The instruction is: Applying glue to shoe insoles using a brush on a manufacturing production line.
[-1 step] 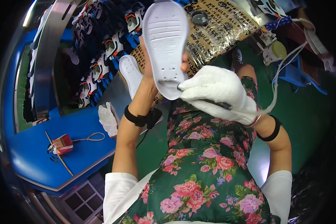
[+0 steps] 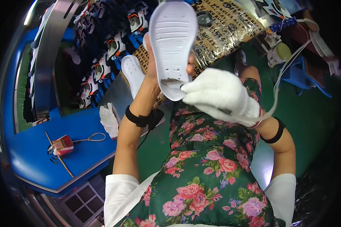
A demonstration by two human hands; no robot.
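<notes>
My bare left hand (image 2: 151, 62) grips a white shoe sole (image 2: 174, 41), its inner side up, with the toe end pointing away from me. The fingers wrap behind it and show at its right edge. In a white knit glove, my right hand (image 2: 219, 94) is closed on a slim tool, mostly hidden, whose dark tip (image 2: 182, 86) is at the right edge of the sole's heel. A pale hose (image 2: 277, 94) runs off from the glove's wrist side. Another white sole (image 2: 132, 73) lies left of my left wrist.
A wrapped printed board (image 2: 225, 30) holds a round black dish (image 2: 204, 18). Shoe uppers (image 2: 100, 68) on blue holders stand at the left. On the blue surface (image 2: 30, 157) are a red box (image 2: 63, 145) and a stick; a white glove (image 2: 108, 120) lies beside it. Right stands a lidded tub (image 2: 279, 53).
The sole has shifted slightly right and turned a little in my left hand. More of a darker patch shows in its heel recess. My right hand has stayed close to the heel.
</notes>
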